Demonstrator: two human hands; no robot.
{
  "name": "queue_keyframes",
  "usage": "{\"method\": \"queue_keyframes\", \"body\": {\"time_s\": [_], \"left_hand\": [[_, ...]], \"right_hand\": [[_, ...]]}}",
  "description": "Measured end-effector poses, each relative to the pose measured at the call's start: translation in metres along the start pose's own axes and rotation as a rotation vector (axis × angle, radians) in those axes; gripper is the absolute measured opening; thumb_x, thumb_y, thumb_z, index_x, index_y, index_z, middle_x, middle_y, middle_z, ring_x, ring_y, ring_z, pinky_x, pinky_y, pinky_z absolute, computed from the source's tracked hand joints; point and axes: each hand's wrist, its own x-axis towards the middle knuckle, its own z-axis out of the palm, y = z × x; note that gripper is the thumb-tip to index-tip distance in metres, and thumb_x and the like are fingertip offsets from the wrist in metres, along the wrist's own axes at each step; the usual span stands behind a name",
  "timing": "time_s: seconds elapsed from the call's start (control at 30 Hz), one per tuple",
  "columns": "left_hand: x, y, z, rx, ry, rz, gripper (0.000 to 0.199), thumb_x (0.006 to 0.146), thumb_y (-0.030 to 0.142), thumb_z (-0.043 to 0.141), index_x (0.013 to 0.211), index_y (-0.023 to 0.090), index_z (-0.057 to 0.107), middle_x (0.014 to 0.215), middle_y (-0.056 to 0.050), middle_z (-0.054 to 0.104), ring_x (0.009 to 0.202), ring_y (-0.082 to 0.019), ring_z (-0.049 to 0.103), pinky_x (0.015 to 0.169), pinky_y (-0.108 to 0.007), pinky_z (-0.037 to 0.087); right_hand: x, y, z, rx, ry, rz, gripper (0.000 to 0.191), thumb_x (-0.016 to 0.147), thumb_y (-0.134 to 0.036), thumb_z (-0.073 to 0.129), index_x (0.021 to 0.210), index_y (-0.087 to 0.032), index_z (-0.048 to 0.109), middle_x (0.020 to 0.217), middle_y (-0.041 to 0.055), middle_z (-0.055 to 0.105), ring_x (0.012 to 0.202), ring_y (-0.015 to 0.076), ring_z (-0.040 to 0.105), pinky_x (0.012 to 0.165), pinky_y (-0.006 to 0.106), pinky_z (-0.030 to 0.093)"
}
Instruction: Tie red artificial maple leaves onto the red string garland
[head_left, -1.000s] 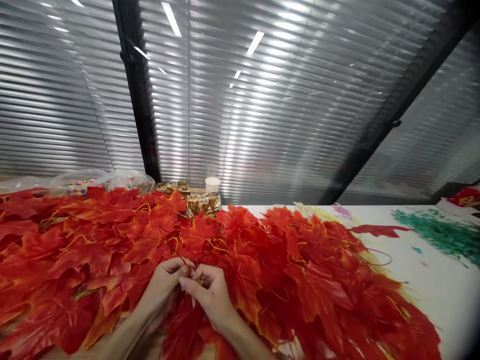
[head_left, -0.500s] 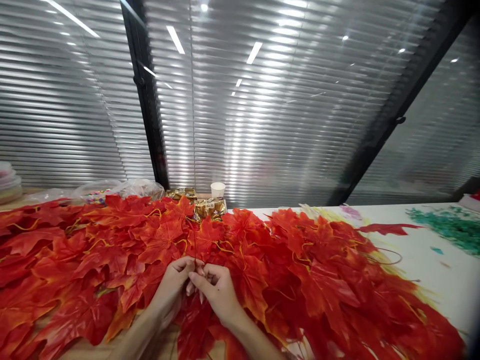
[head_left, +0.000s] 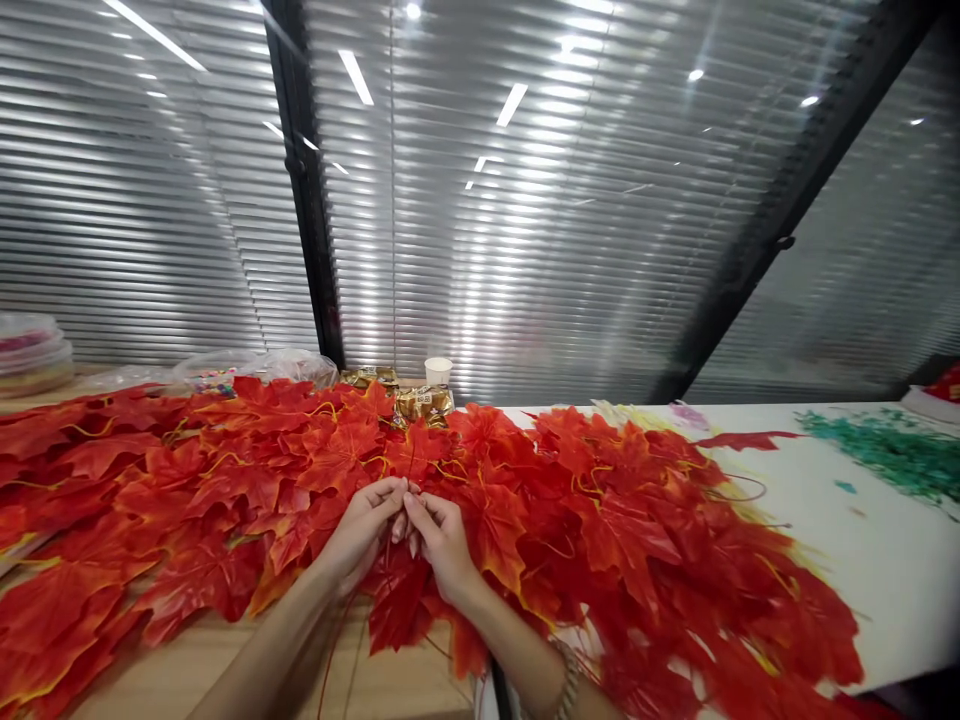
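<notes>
My left hand (head_left: pixel 366 530) and my right hand (head_left: pixel 444 545) meet at the middle of the table, fingertips pinched together. Between them runs a thin red cord (head_left: pixel 411 458), whose upper end sticks up above the fingers. Another red strand (head_left: pixel 330 650) hangs below my left hand; whether it is the same cord I cannot tell. Just under the fingers lies a dark red artificial maple leaf (head_left: pixel 397 605), its top hidden by the hands. Red-orange artificial maple leaves (head_left: pixel 495 530) with yellow stems spread around both hands in a thick heap.
Gold-wrapped packets (head_left: pixel 424 403) and a white paper cup (head_left: pixel 439 371) stand behind the heap. Clear plastic bags (head_left: pixel 300 368) and stacked round tubs (head_left: pixel 34 355) are at the back left. Green shreds (head_left: pixel 885 445) lie on the white tabletop (head_left: pixel 825 510). Blinds (head_left: pixel 525 250) cover the window behind.
Both hands are slightly higher and further right in view, still pinched together. The view has shifted, showing more bare wooden tabletop, a hanging red strand and a bracelet on my right wrist.
</notes>
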Motion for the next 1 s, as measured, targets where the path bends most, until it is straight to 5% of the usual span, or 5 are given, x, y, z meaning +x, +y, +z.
{"method": "queue_keyframes", "body": {"time_s": [0.6, 1.0], "left_hand": [[0.003, -0.010, -0.001, -0.043, -0.040, 0.002, 0.021, 0.071, 0.032, 0.067, 0.080, 0.014, 0.061, 0.050, 0.002, 0.052, 0.046, -0.008, 0.046, 0.050, -0.020, 0.042], [0.002, -0.002, 0.002, 0.020, -0.041, -0.030, 0.023, 0.067, 0.021, 0.070, 0.090, 0.016, 0.066, 0.079, -0.005, 0.063, 0.063, -0.010, 0.056, 0.061, -0.021, 0.044]], "right_hand": [[0.004, 0.005, -0.006, -0.078, 0.049, -0.013, 0.040, 0.082, -0.045, 0.047, 0.055, -0.015, 0.047, 0.050, -0.0018, 0.044, 0.045, 0.0075, 0.036, 0.044, 0.020, 0.027], [0.009, -0.007, -0.022, -0.271, 0.102, -0.087, 0.042, 0.082, -0.044, 0.047, 0.052, -0.016, 0.043, 0.048, -0.0025, 0.045, 0.046, 0.0082, 0.039, 0.047, 0.020, 0.032]]}}
